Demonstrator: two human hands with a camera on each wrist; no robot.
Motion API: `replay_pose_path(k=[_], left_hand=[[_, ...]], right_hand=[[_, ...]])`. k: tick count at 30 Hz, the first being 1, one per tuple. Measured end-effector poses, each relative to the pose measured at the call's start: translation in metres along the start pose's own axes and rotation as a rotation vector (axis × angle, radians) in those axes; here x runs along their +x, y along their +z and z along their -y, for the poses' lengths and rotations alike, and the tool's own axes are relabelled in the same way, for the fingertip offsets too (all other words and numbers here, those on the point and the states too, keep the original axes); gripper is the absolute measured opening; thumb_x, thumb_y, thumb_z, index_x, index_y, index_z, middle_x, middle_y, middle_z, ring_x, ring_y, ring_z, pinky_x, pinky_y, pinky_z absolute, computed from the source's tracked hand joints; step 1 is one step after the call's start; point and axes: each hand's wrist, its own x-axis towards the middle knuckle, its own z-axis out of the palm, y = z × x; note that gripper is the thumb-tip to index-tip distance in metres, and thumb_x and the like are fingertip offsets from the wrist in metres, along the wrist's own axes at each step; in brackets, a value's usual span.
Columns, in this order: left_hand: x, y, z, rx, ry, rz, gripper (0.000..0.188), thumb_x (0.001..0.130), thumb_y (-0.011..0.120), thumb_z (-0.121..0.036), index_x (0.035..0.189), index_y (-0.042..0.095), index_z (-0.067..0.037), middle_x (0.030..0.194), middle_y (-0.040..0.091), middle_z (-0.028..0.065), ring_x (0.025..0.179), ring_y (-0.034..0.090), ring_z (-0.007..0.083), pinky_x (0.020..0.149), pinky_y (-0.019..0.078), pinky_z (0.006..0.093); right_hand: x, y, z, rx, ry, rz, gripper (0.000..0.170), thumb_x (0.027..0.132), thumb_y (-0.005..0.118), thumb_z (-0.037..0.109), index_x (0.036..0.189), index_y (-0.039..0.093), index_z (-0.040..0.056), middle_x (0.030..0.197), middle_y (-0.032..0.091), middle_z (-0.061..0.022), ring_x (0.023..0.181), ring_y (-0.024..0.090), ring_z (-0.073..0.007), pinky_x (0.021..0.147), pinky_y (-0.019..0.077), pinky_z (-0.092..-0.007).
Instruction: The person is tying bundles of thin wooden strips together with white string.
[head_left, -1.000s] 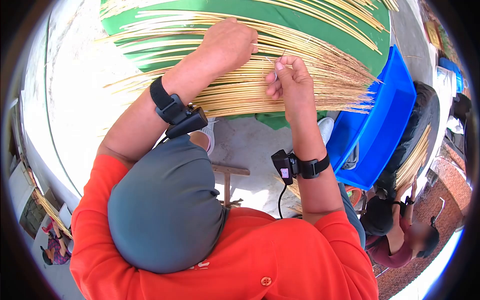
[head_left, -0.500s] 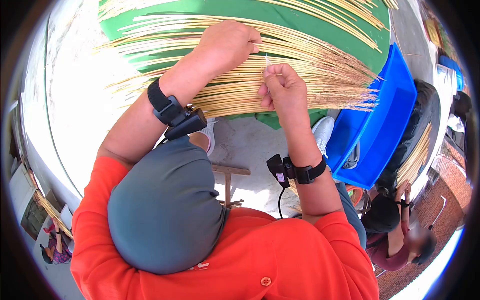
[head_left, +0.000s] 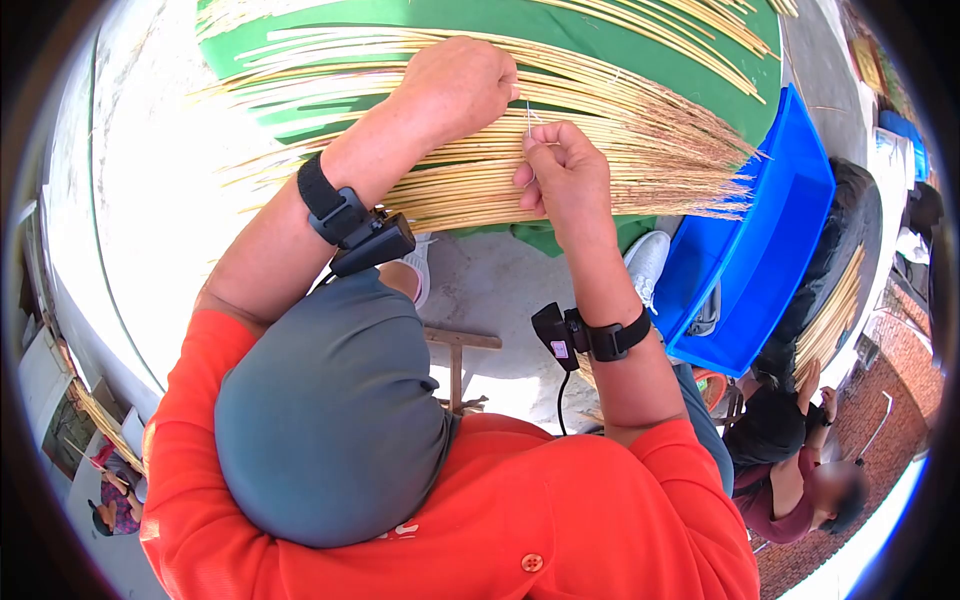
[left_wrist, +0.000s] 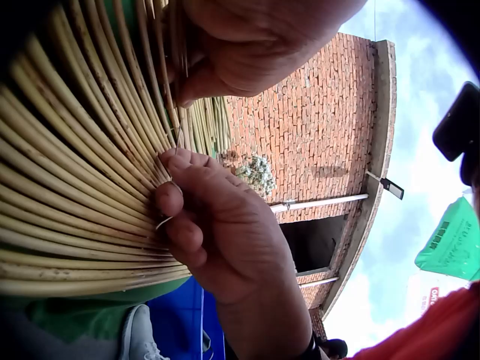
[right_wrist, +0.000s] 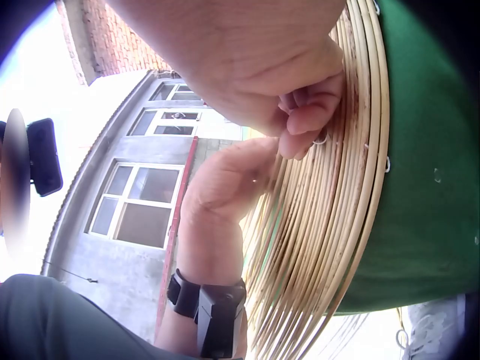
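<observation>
Long pale stalks (head_left: 450,190) with brushy brown tips lie side by side on a green cloth (head_left: 700,40). My left hand (head_left: 460,88) lies over them with curled fingers, gripping stalks in the left wrist view, its fingertips partly hidden. Just to its right, my right hand (head_left: 572,185) pinches a thin white thread (head_left: 529,118) between thumb and fingers above the stalks. The left wrist view has the thread looping by the fingers of the right hand (left_wrist: 232,225). In the right wrist view, the right hand (right_wrist: 255,67) is close to the left hand (right_wrist: 217,187).
A blue bin (head_left: 745,270) stands right of the cloth, beside a white shoe (head_left: 647,265). More stalks (head_left: 690,60) lie at the cloth's far side. A wooden stand (head_left: 456,360) is below. Another person (head_left: 790,490) handles stalks at the lower right; a further person is at far left.
My right hand has moved slightly left and down, its thumb and fingers closer together on the thread. My left hand has stayed almost in place.
</observation>
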Motion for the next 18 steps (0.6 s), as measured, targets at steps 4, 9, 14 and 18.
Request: replay_pose_path(k=[4, 9, 14, 18], left_hand=[[0.000, -0.002, -0.002, 0.032, -0.023, 0.027, 0.020, 0.077, 0.059, -0.022, 0.071, 0.060, -0.003, 0.065, 0.058, 0.0158, 0.065, 0.055, 0.0351, 0.060, 0.0423, 0.0426], [0.001, -0.002, -0.003, 0.015, -0.051, 0.040, 0.018, 0.076, 0.058, -0.022, 0.072, 0.062, -0.004, 0.067, 0.060, 0.0148, 0.067, 0.057, 0.0342, 0.061, 0.0434, 0.0421], [0.003, -0.003, -0.004, 0.031, -0.087, 0.068, 0.018, 0.076, 0.057, -0.022, 0.075, 0.064, -0.006, 0.071, 0.062, 0.0139, 0.071, 0.058, 0.0331, 0.065, 0.0448, 0.0415], [0.004, -0.006, -0.006, 0.016, -0.113, 0.096, 0.020, 0.076, 0.055, -0.024, 0.077, 0.065, -0.007, 0.074, 0.063, 0.0134, 0.073, 0.059, 0.0325, 0.068, 0.0448, 0.0410]], right_hand=[[0.000, 0.000, -0.001, -0.010, -0.016, -0.002, 0.006, 0.085, 0.050, 0.005, 0.089, 0.053, 0.0015, 0.059, 0.056, -0.0052, 0.040, 0.047, -0.0086, 0.035, 0.0368, -0.0227], [0.001, 0.003, -0.004, -0.016, -0.031, -0.021, 0.007, 0.085, 0.050, 0.005, 0.089, 0.053, 0.0012, 0.059, 0.056, -0.0052, 0.040, 0.047, -0.0087, 0.035, 0.0388, -0.0228], [0.005, 0.008, -0.011, -0.016, -0.055, -0.059, 0.007, 0.087, 0.054, 0.011, 0.091, 0.054, 0.0049, 0.060, 0.057, -0.0033, 0.037, 0.043, -0.0069, 0.033, 0.0325, -0.0205], [0.006, 0.012, -0.012, -0.020, -0.079, -0.081, 0.007, 0.087, 0.054, 0.011, 0.090, 0.054, 0.0049, 0.059, 0.057, -0.0037, 0.037, 0.042, -0.0069, 0.033, 0.0318, -0.0210]])
